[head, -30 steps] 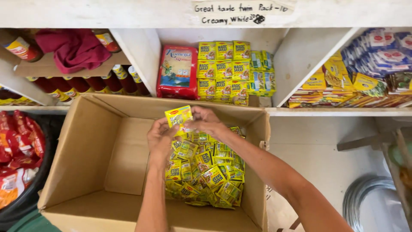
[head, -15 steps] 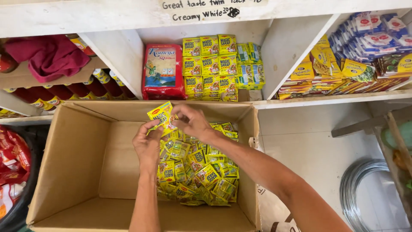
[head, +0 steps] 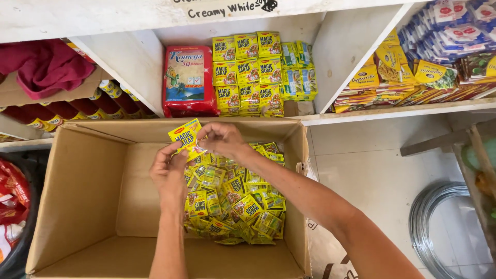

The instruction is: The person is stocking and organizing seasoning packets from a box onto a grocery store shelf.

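I have both hands, left (head: 169, 173) and right (head: 221, 138), fingers pinched on a yellow sachet (head: 186, 137) above the box (head: 77, 191), where a heap of sachets (head: 235, 199) remains, while stacked ones (head: 248, 72) already fill part of the shelf (head: 408, 109)

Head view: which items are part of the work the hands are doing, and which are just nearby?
In hand:
left hand and right hand, both on a yellow sachet
loose sachet pile
cardboard box

Nearby only:
stacked shelf sachets
red bag
red cloth
wire coil
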